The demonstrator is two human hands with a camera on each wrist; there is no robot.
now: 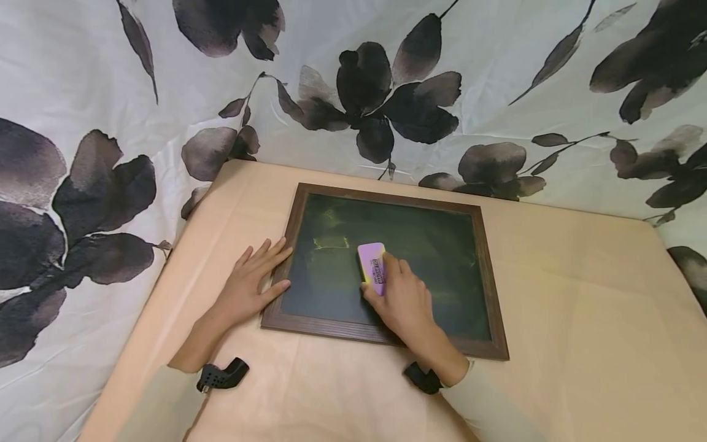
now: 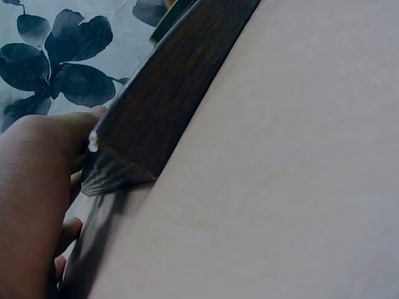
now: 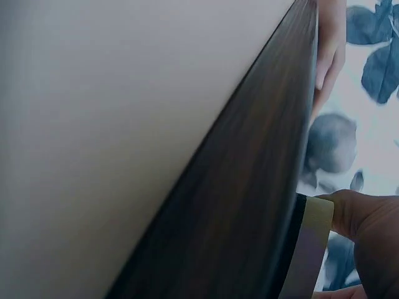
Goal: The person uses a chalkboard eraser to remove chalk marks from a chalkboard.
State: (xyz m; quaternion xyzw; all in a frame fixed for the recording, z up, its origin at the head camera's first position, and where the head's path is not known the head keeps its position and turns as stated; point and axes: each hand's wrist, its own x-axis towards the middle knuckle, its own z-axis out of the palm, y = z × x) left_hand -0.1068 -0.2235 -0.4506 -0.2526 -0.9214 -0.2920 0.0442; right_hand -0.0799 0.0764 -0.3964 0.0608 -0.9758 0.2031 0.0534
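Note:
A chalkboard (image 1: 409,233) with a dark brown wooden frame (image 1: 495,294) lies on the table. My right hand (image 1: 405,301) grips a purple and yellow chalkboard eraser (image 1: 371,261) against the middle of the dark surface, thumb on one side and fingers on the other. In the right wrist view the eraser (image 3: 308,249) shows its pale side and a dark layer beneath. With fingers spread, my left hand (image 1: 248,285) rests on the frame's left edge. The left wrist view has this hand (image 2: 37,187) beside the frame's corner (image 2: 124,149). Yellow chalk marks (image 1: 331,243) show left of the eraser.
A peach-coloured cover (image 1: 580,307) spreads over the table around the board. Behind and to the left hangs a white cloth (image 1: 309,24) printed with dark flowers. A black strap device sits on each wrist, the left one (image 1: 223,374) near the table surface.

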